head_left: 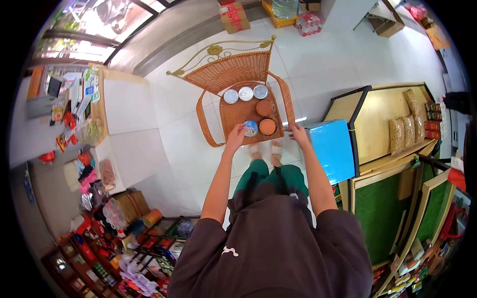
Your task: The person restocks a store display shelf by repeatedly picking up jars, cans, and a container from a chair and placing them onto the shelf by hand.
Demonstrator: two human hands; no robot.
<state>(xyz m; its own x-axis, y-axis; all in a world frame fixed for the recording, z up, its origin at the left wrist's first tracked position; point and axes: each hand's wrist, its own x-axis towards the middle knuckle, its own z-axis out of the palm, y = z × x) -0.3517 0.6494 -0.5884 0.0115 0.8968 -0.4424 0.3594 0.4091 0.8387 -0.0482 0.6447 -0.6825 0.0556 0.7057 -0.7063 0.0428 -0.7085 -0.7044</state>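
Note:
A brown wicker chair with a curled gold metal top rail stands in front of me. Three silver-topped cans sit in a row along the back of its seat, with two orange-brown round containers on the right side. My left hand is closed at the left edge of a blue-topped round container near the seat's front. Beside the chair's right armrest is my right hand, its fingers bent; whether they hold anything is too small to tell.
A bright blue box stands close on the right, beside a wooden display with bagged goods. White cabinets are at the left. Cardboard boxes lie beyond the chair. Crowded shelves are at the lower left.

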